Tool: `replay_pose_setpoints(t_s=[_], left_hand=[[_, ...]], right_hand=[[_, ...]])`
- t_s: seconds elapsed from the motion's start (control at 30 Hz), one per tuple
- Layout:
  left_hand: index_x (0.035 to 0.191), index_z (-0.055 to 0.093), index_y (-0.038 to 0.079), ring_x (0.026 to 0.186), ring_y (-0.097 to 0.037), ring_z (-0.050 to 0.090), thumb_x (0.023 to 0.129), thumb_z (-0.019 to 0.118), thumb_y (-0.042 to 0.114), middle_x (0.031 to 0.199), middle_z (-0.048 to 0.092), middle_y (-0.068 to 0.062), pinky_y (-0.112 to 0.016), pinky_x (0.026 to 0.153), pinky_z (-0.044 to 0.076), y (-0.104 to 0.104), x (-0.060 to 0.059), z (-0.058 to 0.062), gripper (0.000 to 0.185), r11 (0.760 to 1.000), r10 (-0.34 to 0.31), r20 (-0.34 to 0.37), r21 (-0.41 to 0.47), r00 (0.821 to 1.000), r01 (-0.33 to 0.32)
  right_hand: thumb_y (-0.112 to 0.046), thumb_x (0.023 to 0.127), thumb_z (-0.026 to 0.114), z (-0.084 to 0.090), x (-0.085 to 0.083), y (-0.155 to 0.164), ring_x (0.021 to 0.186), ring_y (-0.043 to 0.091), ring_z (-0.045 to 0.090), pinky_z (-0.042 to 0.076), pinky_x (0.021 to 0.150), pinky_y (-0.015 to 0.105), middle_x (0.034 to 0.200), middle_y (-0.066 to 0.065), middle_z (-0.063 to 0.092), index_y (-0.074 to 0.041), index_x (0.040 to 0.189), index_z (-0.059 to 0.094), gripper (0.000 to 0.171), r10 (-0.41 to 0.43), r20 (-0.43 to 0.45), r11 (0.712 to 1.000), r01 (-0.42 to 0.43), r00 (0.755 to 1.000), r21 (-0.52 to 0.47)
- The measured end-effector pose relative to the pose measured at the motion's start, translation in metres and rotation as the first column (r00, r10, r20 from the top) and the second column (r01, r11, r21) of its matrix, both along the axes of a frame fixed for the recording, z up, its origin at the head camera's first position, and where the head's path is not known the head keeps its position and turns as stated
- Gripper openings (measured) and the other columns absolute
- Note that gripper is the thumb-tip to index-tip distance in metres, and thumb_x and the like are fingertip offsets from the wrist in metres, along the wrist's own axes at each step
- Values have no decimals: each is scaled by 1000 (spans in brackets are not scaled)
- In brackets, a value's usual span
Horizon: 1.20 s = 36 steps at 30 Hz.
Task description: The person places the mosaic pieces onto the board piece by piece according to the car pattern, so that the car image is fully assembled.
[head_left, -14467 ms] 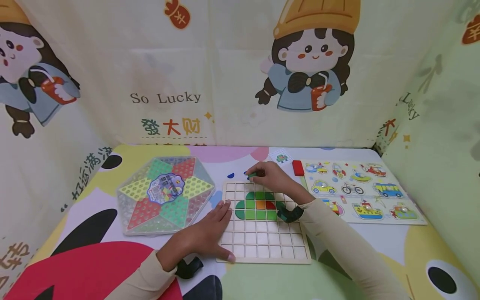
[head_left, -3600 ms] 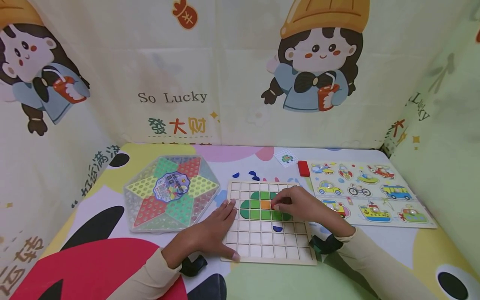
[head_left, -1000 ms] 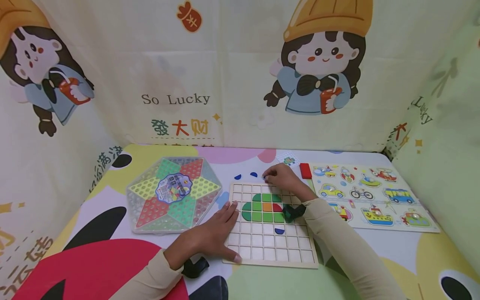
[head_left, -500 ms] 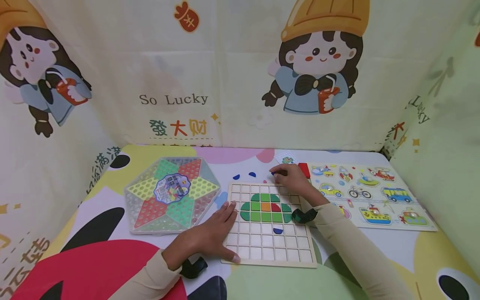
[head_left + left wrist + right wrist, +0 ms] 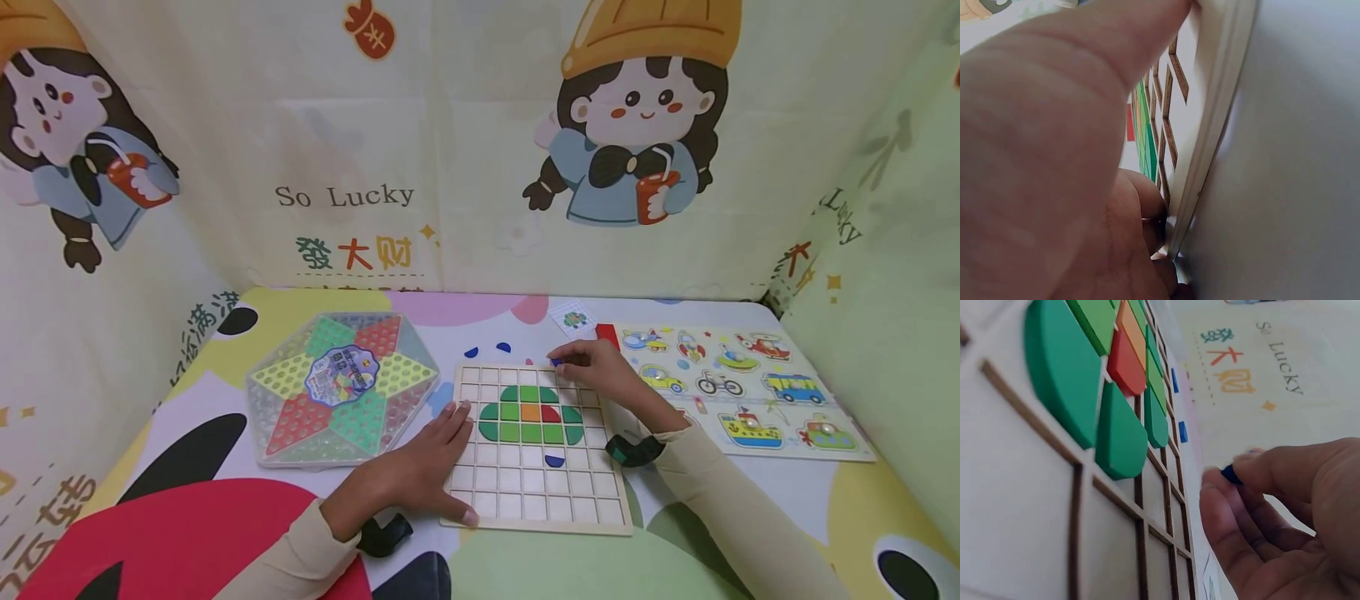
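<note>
Lifted off the cloth, right hand [image 5: 600,371] now pinches a blue piece [image 5: 556,362] above the grid board [image 5: 536,492]; left hand [image 5: 420,467] presses its edge flat. Most squares remain unfilled.

Open cloth is found beyond the right hand [image 5: 600,371]; a red block [image 5: 606,332] and vehicle puzzle [image 5: 750,387] obstruct its right, green tiles [image 5: 529,412] below.

A home play corner: cartoon-print curtains [image 5: 450,150], puzzle boards [image 5: 742,387], checkers board [image 5: 341,387].

Table [image 5: 187,467] bearing boards [image 5: 536,517]
</note>
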<state>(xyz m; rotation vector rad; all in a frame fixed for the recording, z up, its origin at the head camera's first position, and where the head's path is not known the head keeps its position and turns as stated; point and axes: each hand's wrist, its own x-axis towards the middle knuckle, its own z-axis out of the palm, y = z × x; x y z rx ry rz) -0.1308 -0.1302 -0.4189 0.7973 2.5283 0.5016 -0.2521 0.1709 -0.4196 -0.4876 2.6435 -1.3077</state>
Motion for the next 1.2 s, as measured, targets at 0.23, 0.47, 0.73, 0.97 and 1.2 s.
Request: replay_pose_setpoints(t_s=[0.23, 0.47, 0.73, 0.97, 1.2], left_hand=[[156, 14, 4, 147, -27, -9, 75, 71, 66, 163, -3, -9, -49, 115, 14, 1, -1, -2, 117, 1000, 4, -7, -10, 1000, -5], [156, 13, 5, 147, -27, -8, 75, 72, 65, 163, -3, -9, -49, 115, 14, 0, 0, -1, 117, 1000, 9, -1, -7, 1000, -9], [156, 14, 4, 147, -28, -7, 75, 73, 64, 163, -2, -9, -50, 114, 15, 1, 0, 0, 117, 1000, 12, 8, -1, 1000, -12], [156, 13, 5, 147, -27, -9, 74, 72, 66, 163, -4, -8, -50, 115, 14, 0, -1, 0, 118, 1000, 10, 8, 0, 1000, -10], [156, 13, 3, 147, -29, -9, 75, 72, 65, 163, -4, -9, -50, 115, 13, -1, -2, 0, 118, 1000, 4, 7, 14, 1000, -4]], right_hand=[[-5, 90, 69, -3, 11, 8, 99, 23, 64, 53, 83, 30, 104, 6, 72, -4, 111, 73, 21, 99, 55, 995, -98, 994, -23], [-6, 90, 69, 4, 21, 13, 95, 23, 63, 52, 82, 28, 101, 4, 72, -5, 107, 74, 18, 160, 79, 987, -158, 984, -30], [-6, 89, 70, 9, 28, 15, 97, 25, 60, 52, 79, 27, 104, 6, 69, -5, 106, 74, 17, 247, 134, 969, -242, 960, -53], [-6, 90, 69, 14, 33, 11, 93, 22, 59, 51, 74, 27, 104, 5, 71, -6, 103, 74, 14, 346, 150, 938, -345, 926, -30], [-4, 89, 70, 13, 38, 5, 85, 19, 59, 52, 76, 26, 99, 0, 69, -8, 102, 76, 15, 480, 158, 875, -484, 863, -18]])
